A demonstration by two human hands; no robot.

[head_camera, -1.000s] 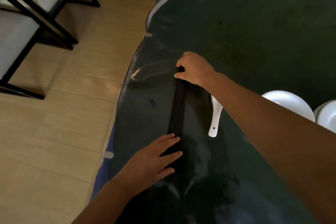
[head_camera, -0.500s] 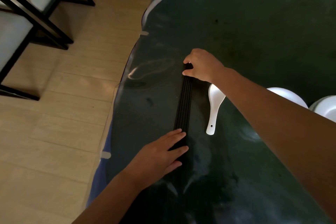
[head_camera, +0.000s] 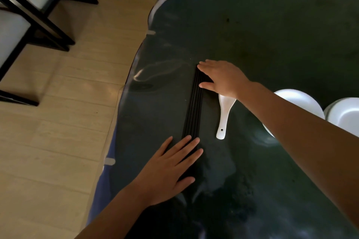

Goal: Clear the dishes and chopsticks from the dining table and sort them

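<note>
Several black chopsticks [head_camera: 193, 108] lie side by side in a neat row on the dark glass-topped table [head_camera: 272, 35], pointing away from me. My left hand [head_camera: 171, 167] rests flat on their near ends, fingers spread. My right hand [head_camera: 223, 77] lies over their far ends with the fingers stretched out and apart. A white ceramic spoon [head_camera: 224, 116] sits just right of the chopsticks, its bowl partly under my right wrist. Two white bowls [head_camera: 303, 101] [head_camera: 343, 114] stand at the right, partly hidden by my right forearm.
The table's left edge [head_camera: 124, 103] runs diagonally, with a blue cloth showing beneath the glass. Black-framed chairs with white seats [head_camera: 29, 6] stand on the pale wooden floor to the left.
My right hand has opened from a closed grip on the chopsticks' far ends to a flat, spread hand. The chopsticks and left hand stay about where they were.
</note>
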